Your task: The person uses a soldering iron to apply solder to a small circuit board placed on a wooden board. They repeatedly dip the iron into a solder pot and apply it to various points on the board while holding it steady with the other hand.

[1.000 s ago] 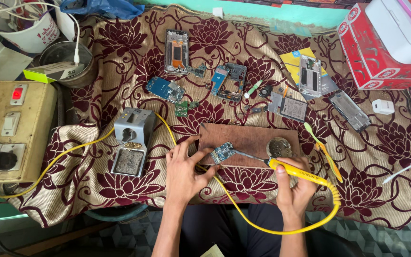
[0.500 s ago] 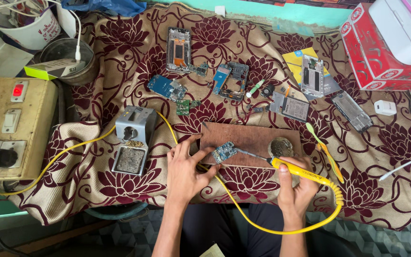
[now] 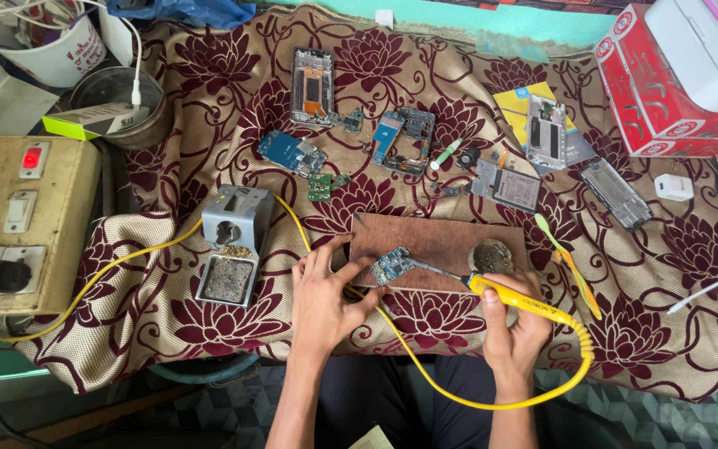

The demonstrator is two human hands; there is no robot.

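— What are the hands doing?
— The right hand (image 3: 515, 320) has its fingers clenched around a yellow soldering iron (image 3: 518, 299), tip touching a small blue circuit board (image 3: 392, 266). The left hand (image 3: 326, 291) has its fingers spread, fingertips pressing beside the board.
— Where does the board lie?
— Flat on a brown wooden block (image 3: 434, 241) on the flowered cloth (image 3: 168, 274) over the table, its chips facing up.

The red boxes (image 3: 666, 79) and white case (image 3: 712, 46) at far right run past the picture's edge, and the soldering iron (image 3: 525, 303) tip's contact with the circuit board (image 3: 392, 266) is too small to tell.
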